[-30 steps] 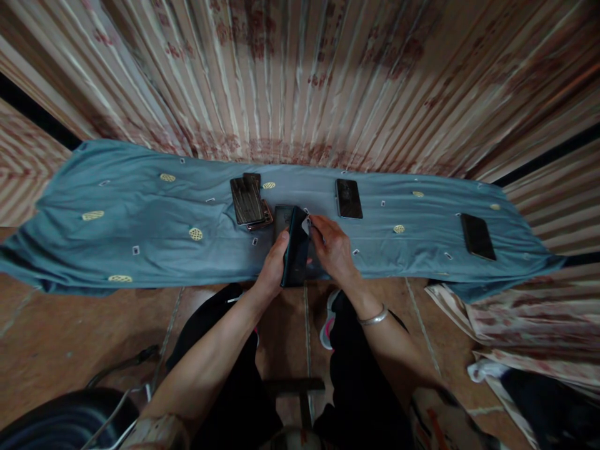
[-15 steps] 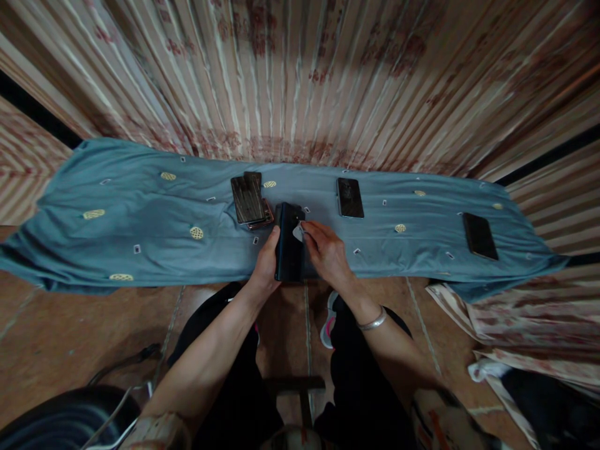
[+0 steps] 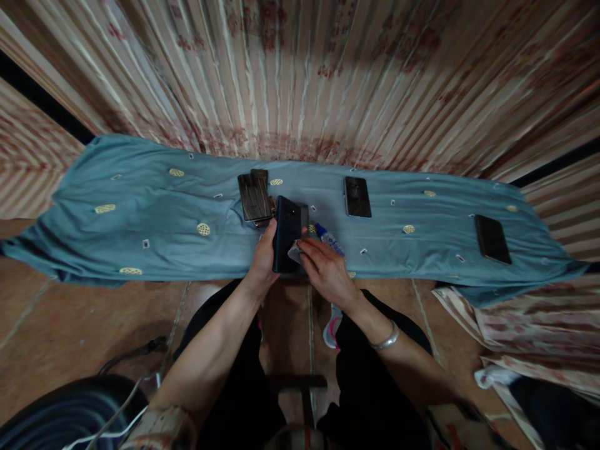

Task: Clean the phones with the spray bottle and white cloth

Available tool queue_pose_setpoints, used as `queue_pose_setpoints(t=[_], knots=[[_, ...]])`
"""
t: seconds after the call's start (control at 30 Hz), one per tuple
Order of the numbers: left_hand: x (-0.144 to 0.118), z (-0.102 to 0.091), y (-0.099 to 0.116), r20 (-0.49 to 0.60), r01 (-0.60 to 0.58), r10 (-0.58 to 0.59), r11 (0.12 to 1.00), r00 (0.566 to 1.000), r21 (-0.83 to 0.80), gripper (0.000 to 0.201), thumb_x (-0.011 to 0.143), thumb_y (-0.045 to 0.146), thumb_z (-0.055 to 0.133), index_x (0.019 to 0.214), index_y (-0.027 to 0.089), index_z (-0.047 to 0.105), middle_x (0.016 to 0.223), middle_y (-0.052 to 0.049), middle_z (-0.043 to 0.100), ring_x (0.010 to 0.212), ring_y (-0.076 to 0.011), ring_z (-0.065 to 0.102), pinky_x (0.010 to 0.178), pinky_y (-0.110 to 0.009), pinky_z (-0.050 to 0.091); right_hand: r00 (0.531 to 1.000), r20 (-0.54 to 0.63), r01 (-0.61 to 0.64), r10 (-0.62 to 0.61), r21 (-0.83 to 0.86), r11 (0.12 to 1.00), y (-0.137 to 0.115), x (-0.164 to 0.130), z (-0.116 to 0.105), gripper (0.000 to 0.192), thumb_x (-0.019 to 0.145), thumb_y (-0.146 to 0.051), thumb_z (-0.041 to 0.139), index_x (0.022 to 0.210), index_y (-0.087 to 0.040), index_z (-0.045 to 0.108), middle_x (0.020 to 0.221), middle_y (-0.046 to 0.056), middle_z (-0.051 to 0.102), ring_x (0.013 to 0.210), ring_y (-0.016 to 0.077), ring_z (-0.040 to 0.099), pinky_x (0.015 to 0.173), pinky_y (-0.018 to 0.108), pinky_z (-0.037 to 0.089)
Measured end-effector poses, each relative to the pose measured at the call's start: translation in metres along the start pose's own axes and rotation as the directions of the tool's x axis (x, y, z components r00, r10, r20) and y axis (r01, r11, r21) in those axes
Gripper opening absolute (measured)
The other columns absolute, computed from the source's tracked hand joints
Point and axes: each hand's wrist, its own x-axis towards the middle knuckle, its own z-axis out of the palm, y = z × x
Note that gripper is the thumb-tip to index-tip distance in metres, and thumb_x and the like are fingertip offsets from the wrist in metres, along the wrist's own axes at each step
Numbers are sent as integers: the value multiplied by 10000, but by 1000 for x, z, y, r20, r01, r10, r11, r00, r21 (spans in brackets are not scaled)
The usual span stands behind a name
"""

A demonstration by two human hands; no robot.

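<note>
My left hand (image 3: pixel 264 256) grips a dark phone (image 3: pixel 285 232) by its left edge, holding it lengthwise above the near edge of the blue cloth (image 3: pixel 140 219). My right hand (image 3: pixel 325 270) presses a small white wipe (image 3: pixel 295 252) against the lower part of the phone's back. A small blue-capped bottle (image 3: pixel 329 238) lies on the cloth just right of the phone, behind my right fingers. A silver bangle (image 3: pixel 385 340) sits on my right wrist.
A stack of dark phones (image 3: pixel 255 197) lies left of the held one. Two single phones lie on the cloth, one (image 3: pixel 357 196) to the right and another (image 3: pixel 492 239) far right. Striped curtain (image 3: pixel 300 75) hangs behind. Folded fabric (image 3: pixel 525 325) lies on the floor at right.
The phone has turned from edge-on to back-up in my left hand. My right hand slid with the wipe down from the phone's top toward its lower part, uncovering the small bottle.
</note>
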Motion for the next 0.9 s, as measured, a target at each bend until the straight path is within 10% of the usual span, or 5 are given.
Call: queue_pose_setpoints(t=[0.9], knots=[[4, 5, 8, -31, 7, -8, 1000, 999, -28, 591, 1060, 473, 305, 1313, 47, 626, 943, -170, 800, 912, -260, 784, 846, -385, 632, 982, 43, 190, -185, -212, 959, -23, -11, -5, 359, 1019, -140, 460, 1315, -143, 662, 1166, 153, 726, 1035, 249, 686, 967, 422, 607]])
